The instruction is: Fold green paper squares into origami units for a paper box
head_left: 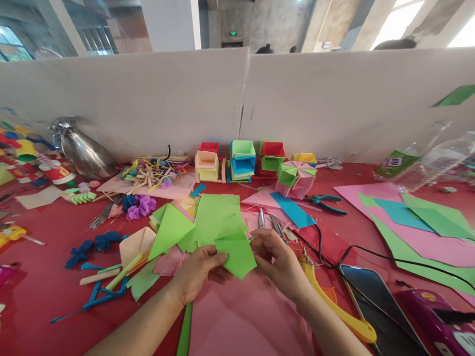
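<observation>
A folded piece of green paper [236, 256] is held up over the middle of the table. My left hand [206, 269] grips its left edge, thumb on top and fingers beneath. At the paper's right edge is my right hand [276, 262], its fingers curled and close together; I cannot make out whether they pinch the paper or only touch it. Below both hands lies a large pink sheet [245, 319]. Just behind the held piece, more green paper [217, 215] lies flat, with a folded green piece [170, 232] to its left.
Folded paper boxes [243, 160] stand along the white partition [148, 99]. On the right are pliers [326, 203], a yellow-handled glue gun [334, 311], a phone [378, 301] and a black cable [408, 261]. A steel jug [83, 148] and plastic bottles [438, 158] stand at the back.
</observation>
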The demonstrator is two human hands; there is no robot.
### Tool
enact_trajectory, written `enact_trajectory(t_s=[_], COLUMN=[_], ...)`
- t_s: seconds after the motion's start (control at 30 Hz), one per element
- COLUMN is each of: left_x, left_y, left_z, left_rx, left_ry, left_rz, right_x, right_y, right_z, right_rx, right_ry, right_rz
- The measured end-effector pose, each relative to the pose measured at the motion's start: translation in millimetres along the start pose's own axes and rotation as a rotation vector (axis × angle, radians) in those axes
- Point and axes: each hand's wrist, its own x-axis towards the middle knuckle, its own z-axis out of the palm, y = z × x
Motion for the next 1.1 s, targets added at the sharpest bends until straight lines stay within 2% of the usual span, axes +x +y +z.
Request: enact_trajectory(t_s=[0.2, 0.47, 0.57, 0.67, 0.77, 0.8, 0.87, 0.97, 1.03, 1.1], left_x=[0, -4, -4, -3, -3, -3, -4, -4, -3, -2], left_y=[2, 5, 4, 2, 1, 0, -3, -9, -12, -12], left_z=[-0.4, 1.7, 1.1, 0.5, -0.7, -1.2, -1.8, -0.9, 0.8, 2.6], left_rx=[0.053, 0.18, 0.221, 0.266, 0.331, 0.347, 0.358, 0.374, 0.399, 0.412], left_ry=[-0.013, -0.053, -0.088, -0.031, 0.139, 0.158, 0.092, -0.032, -0.002, 0.076], left_rz=[0.033, 0.099, 0.096, 0.102, 0.297, 0.375, 0.465, 0.46, 0.439, 0.447], right_x=[1, 2, 0, 0, 3, 5, 7, 9, 8, 7], right_y=[0, 4, 7, 8, 5, 3, -1, -6, -8, -8], right_z=[-3, -1, -1, -2, -1, 0, 1, 2, 3, 5], right_rx=[-0.036, 0.262, 0.336, 0.324, 0.336, 0.347, 0.373, 0.408, 0.427, 0.448], right_ry=[-0.057, -0.102, -0.125, -0.083, -0.029, -0.01, 0.028, 0.076, 0.095, 0.104], right_rz=[0.023, 0.251, 0.287, 0.292, 0.302, 0.307, 0.317, 0.332, 0.342, 0.344])
